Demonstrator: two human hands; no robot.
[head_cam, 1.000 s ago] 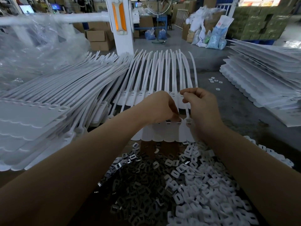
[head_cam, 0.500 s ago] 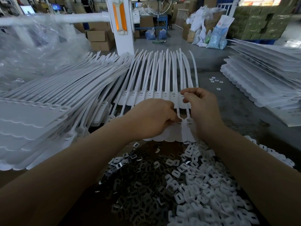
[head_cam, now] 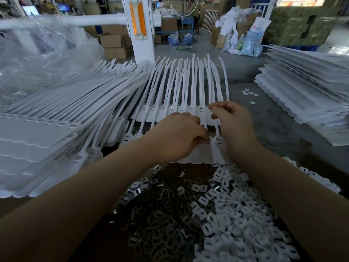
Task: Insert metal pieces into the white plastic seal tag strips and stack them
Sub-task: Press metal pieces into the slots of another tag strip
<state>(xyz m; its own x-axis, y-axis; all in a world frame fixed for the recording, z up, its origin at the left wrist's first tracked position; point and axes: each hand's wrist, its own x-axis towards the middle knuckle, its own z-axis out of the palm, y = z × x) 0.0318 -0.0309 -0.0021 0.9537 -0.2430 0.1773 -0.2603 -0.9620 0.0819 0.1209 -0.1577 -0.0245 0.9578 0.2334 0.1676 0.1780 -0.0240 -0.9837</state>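
A sheet of white seal tag strips [head_cam: 219,154] lies across the table in front of me, with a second row [head_cam: 170,110] behind it. My left hand [head_cam: 179,137] is curled over the near row, its fingertips pinching a small dark metal piece [head_cam: 207,142] at a tag head's slot. My right hand [head_cam: 234,127] is curled beside it, thumb and forefinger pinched around the thin strip of the rightmost tag. Loose dark metal pieces [head_cam: 160,224] are heaped near me. White plastic caps [head_cam: 238,214] are piled to their right.
A tall fanned stack of tag sheets [head_cam: 47,129] fills the left side. Another stack [head_cam: 302,91] sits at the right. Clear plastic wrap [head_cam: 37,63] bulges at the back left. A white post with an orange reflector [head_cam: 138,25] stands behind. A few caps [head_cam: 249,93] lie scattered on the grey table.
My left hand has slid a little nearer to me, down onto the near row's tag heads. My right hand has stayed in place.
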